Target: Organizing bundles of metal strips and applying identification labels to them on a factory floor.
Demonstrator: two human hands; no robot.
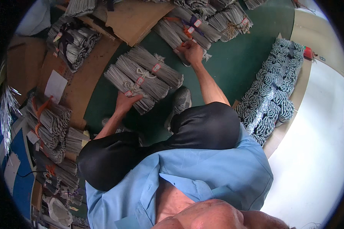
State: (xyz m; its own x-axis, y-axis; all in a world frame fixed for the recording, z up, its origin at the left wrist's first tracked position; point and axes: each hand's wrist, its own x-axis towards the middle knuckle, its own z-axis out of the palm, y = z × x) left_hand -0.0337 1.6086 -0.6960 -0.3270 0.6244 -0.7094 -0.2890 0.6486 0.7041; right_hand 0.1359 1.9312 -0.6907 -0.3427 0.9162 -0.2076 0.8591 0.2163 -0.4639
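Observation:
Three bundles of thin grey wires lie side by side on the green floor in front of me. My left hand is closed on the near end of the closest wire bundle, its thumb across the top and some fingers hidden at the side. White cord and small red-edged labels mark these bundles, including the middle one and the far one. Farther off to the right, my right hand is closed at the orange tie of another grey wire bundle; its fingertips are partly hidden.
More wire bundles lie at the back. Cardboard and a dark-tied bundle are on the left, with orange-tied bundles nearer me. A long row of coiled grey-green cords stands along the right wall. My shoe is beside the bundles.

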